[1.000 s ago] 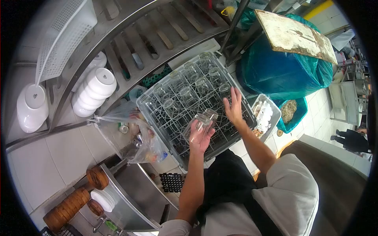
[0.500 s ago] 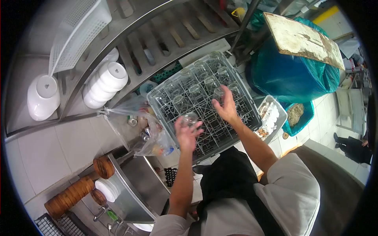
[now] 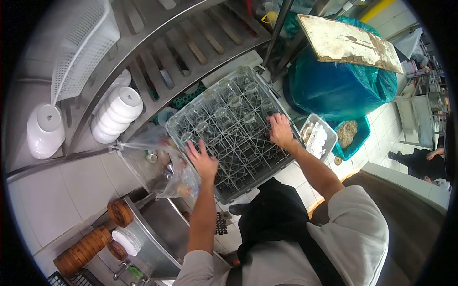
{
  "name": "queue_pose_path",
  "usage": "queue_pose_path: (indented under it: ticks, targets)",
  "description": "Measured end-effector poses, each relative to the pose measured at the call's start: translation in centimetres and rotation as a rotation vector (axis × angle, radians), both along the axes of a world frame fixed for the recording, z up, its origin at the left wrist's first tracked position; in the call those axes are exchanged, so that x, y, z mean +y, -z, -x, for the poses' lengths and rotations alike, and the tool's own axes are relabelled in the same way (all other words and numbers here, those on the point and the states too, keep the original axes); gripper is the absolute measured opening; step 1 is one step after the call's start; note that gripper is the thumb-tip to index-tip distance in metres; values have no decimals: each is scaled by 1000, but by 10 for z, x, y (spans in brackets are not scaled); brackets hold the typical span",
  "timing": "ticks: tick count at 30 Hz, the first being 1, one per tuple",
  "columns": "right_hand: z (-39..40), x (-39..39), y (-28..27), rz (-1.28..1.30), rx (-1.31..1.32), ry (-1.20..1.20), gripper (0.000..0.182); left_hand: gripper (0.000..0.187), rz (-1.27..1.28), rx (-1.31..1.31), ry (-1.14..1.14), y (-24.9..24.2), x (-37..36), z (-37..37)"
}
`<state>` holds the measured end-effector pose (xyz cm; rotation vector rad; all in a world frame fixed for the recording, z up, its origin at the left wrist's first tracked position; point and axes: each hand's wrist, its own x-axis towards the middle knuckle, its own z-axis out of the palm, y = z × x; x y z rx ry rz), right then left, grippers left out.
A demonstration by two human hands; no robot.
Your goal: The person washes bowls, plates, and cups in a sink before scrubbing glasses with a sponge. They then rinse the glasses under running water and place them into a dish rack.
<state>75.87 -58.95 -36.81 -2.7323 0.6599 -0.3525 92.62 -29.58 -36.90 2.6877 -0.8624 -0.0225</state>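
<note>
A grey glass rack [image 3: 225,194] with a square grid lies in front of me, tilted in view. Several clear glasses stand upside down in its far rows, among them one glass [image 3: 221,112] near the middle. At the left side, my left hand [image 3: 204,162] has its fingers stretched out beside another glass [image 3: 187,137], the tips close to it or touching. Over the grid near the right edge is my right hand [image 3: 281,131], its fingers bent downward. A glass [image 3: 266,106] stands just beyond them; what those fingertips grip is hidden.
Stacked white bowls [image 3: 119,109] and a white plastic basket [image 3: 78,52] are on the slatted metal shelf [image 3: 200,35]. A blue bin [image 3: 329,86] with a board on top stands right. A clear bag [image 3: 162,162] hangs left; a grey tub [image 3: 331,126] sits right.
My left hand has moved left with its glass to the rack's left side. My right hand has let go of a glass, now in the grid, and moved towards the right edge.
</note>
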Motion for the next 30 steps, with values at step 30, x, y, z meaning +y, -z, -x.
queue_pose_path:
  ticks: [30]
  targets:
    - [-104,-13,-7,-147,-16,0,40,64,-137,506,240,1,-137,11]
